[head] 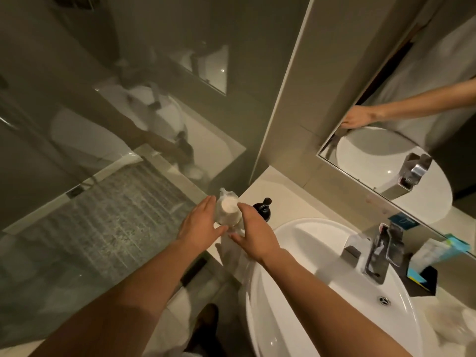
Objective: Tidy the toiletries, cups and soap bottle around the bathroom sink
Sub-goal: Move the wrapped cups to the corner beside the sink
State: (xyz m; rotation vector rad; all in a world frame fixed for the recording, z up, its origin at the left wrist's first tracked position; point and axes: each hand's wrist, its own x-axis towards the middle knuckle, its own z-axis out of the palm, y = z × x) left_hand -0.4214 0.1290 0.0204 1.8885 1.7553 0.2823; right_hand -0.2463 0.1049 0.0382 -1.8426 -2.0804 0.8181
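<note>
Two hands, left hand (199, 225) and right hand (253, 235), flank a plastic-wrapped cup (228, 210) at the counter (291, 202) corner beside the soap bottle (261, 206), fingers spread open, apparently steadying it upright.

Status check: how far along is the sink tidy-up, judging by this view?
Nothing clearly looks finished yet. In hand: the left hand and right hand flank a plastic-wrapped cup on the counter's left corner, beside the black soap pump; whether either grips it is unclear. Left: the toiletry packets and black tray behind the faucet, plus crumpled wrapping at the sink's right.
</note>
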